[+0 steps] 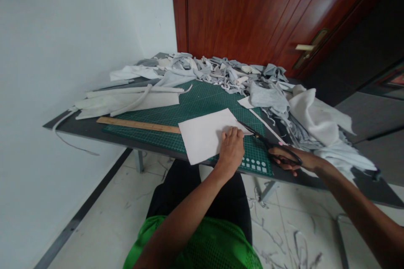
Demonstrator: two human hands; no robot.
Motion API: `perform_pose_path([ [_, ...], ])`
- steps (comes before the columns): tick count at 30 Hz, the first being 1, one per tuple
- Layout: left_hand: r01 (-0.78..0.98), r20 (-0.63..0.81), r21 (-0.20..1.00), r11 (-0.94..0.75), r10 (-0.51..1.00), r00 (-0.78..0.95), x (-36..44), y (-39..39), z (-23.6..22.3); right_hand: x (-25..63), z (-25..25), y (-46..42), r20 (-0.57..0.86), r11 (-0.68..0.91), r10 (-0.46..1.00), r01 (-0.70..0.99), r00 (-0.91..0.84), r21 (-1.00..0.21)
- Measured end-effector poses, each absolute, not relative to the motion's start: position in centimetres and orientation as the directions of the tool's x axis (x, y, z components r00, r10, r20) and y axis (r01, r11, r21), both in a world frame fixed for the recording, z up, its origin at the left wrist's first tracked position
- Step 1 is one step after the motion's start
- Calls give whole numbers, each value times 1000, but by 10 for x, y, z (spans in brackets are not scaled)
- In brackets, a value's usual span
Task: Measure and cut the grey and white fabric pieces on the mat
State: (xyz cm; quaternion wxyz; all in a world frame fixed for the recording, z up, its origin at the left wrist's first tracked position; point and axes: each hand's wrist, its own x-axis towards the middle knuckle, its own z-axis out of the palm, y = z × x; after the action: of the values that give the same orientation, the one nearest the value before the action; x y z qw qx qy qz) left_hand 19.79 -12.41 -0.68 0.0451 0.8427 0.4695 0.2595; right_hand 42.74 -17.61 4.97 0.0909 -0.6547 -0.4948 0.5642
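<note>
A pale, off-white piece of fabric (202, 134) lies near the front edge of a green cutting mat (202, 96). My left hand (232, 145) holds it down near its right side, fingers bent and close together on the cloth. In my right hand (285, 157) is a pair of black scissors (260, 136), with fingers in the handle loops. Their blades point left and meet the fabric's right edge, just beyond my left fingers. How far apart the blades are is hard to see. A wooden ruler (139, 124) runs along the mat and passes under the fabric's left edge.
Grey and white fabric scraps (221, 71) heap along the table's back. Larger cloth pieces (312, 117) pile at the right; long white strips (129, 101) lie left. Behind the table (72, 124) stands a wooden door (240, 12), with a wall (63, 29) at left. Offcuts litter the floor.
</note>
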Motion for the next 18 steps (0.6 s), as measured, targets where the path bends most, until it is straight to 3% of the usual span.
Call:
perform_pose_path([
  [18, 766, 373, 335, -549, 824, 428, 197, -125, -4, 433, 47, -174, -631, -468, 765, 567, -124, -678],
])
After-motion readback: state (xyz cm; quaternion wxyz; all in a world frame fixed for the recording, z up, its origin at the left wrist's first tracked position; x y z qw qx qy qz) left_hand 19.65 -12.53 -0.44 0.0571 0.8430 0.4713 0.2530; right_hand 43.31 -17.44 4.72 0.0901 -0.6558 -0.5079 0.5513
